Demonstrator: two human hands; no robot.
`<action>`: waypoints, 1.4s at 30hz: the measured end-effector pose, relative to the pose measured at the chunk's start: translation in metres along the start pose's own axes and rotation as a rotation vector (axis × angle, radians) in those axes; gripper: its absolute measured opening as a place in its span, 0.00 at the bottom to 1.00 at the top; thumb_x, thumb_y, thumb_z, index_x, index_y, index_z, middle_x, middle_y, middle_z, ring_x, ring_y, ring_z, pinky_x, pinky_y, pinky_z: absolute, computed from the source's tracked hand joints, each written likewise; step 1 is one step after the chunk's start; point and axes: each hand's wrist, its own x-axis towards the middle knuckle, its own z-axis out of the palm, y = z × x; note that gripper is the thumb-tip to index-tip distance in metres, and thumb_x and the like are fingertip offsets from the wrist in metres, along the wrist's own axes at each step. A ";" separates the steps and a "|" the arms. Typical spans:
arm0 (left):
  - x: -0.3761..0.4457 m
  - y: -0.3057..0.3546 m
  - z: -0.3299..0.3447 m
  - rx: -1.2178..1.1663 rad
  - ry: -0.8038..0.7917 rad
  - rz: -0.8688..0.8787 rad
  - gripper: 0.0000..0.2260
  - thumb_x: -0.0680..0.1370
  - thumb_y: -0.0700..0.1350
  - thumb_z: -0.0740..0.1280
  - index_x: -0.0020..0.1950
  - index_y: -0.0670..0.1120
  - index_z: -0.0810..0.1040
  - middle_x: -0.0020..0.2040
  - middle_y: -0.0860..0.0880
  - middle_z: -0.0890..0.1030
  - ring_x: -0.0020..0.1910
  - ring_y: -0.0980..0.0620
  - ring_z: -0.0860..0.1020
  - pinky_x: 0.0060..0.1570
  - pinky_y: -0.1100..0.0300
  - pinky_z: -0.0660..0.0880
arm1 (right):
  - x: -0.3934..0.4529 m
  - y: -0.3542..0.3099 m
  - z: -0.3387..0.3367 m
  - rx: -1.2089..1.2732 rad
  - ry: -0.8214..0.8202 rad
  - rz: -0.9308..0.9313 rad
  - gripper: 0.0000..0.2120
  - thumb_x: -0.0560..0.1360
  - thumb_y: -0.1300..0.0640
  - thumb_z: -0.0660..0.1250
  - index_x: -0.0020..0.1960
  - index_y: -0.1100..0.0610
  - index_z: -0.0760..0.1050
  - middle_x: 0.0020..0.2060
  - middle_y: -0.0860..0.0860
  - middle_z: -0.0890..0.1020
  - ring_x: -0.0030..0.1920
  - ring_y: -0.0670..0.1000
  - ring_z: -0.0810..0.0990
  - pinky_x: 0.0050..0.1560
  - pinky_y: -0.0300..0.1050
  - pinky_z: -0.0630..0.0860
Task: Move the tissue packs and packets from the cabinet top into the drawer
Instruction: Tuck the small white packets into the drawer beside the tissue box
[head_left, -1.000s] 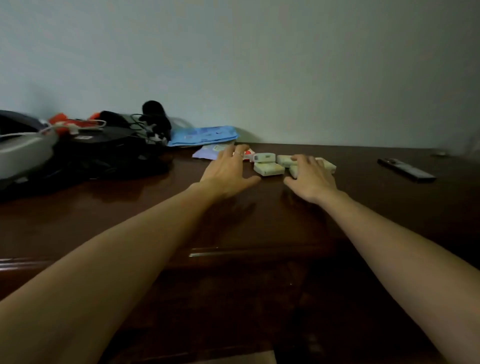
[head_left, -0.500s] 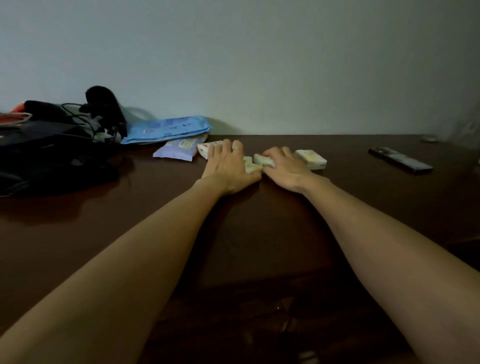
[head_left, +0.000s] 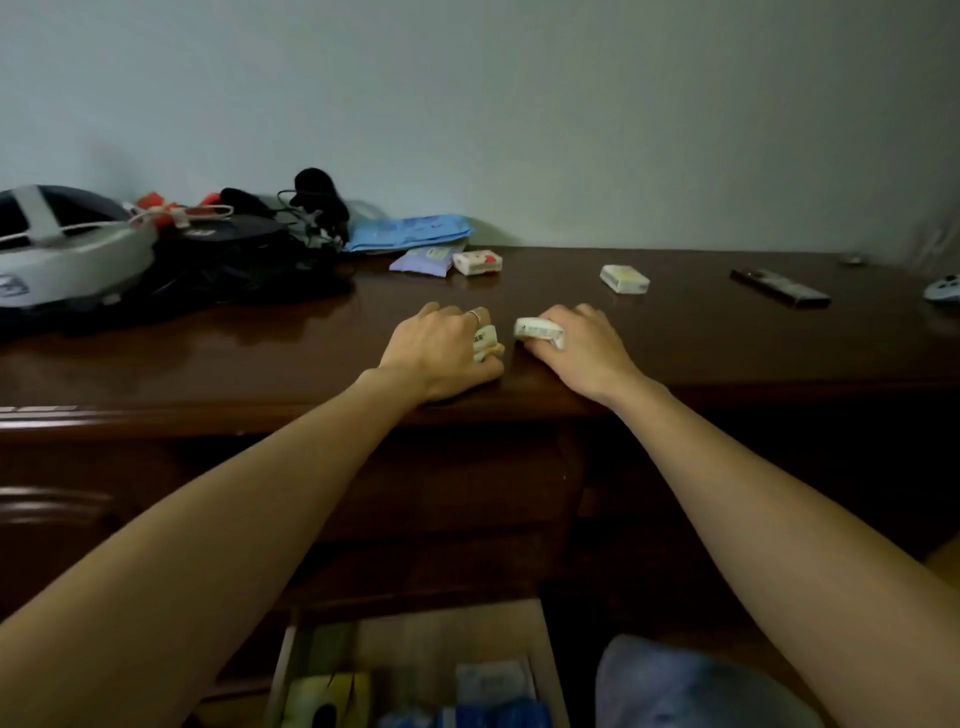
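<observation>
My left hand (head_left: 444, 353) is closed around a small pale tissue pack (head_left: 485, 343) near the front edge of the dark wooden cabinet top (head_left: 727, 338). My right hand (head_left: 582, 348) grips another pale tissue pack (head_left: 537, 330) right beside it. Farther back lie a white pack (head_left: 625, 279), a white and red pack (head_left: 478, 262), a lilac packet (head_left: 423, 261) and a large blue packet (head_left: 408, 232) by the wall. The drawer (head_left: 415, 670) stands pulled out at the bottom, holding several packs.
A grey helmet-like device (head_left: 67, 244) and a black pile with cables (head_left: 244, 244) crowd the left of the cabinet top. A dark remote (head_left: 779, 287) and a pale controller (head_left: 943, 288) lie at the right. Blue cloth (head_left: 691, 686) shows at the bottom right.
Both hands closed on tissue packs and drew them back toward the front edge. The view tilted down, and the pulled-out drawer came into sight.
</observation>
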 end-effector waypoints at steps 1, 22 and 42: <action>-0.023 0.007 -0.006 -0.004 0.076 0.004 0.16 0.74 0.62 0.64 0.53 0.52 0.74 0.49 0.47 0.80 0.53 0.43 0.77 0.42 0.53 0.70 | -0.018 -0.013 0.000 0.032 0.063 -0.034 0.15 0.78 0.42 0.66 0.60 0.48 0.76 0.54 0.52 0.77 0.57 0.56 0.74 0.50 0.49 0.70; -0.365 -0.043 0.158 -1.234 -0.595 -1.320 0.46 0.65 0.81 0.53 0.70 0.52 0.76 0.62 0.45 0.82 0.60 0.44 0.80 0.66 0.44 0.75 | -0.298 -0.121 0.274 1.198 -0.690 0.556 0.16 0.73 0.55 0.76 0.59 0.52 0.80 0.50 0.53 0.87 0.53 0.56 0.86 0.57 0.57 0.81; -0.400 -0.065 0.188 -1.639 -0.099 -1.116 0.30 0.71 0.71 0.69 0.64 0.54 0.81 0.61 0.48 0.85 0.61 0.51 0.83 0.57 0.58 0.80 | -0.311 -0.131 0.301 0.869 -0.572 0.399 0.19 0.67 0.37 0.76 0.53 0.40 0.73 0.44 0.40 0.83 0.43 0.37 0.82 0.35 0.30 0.76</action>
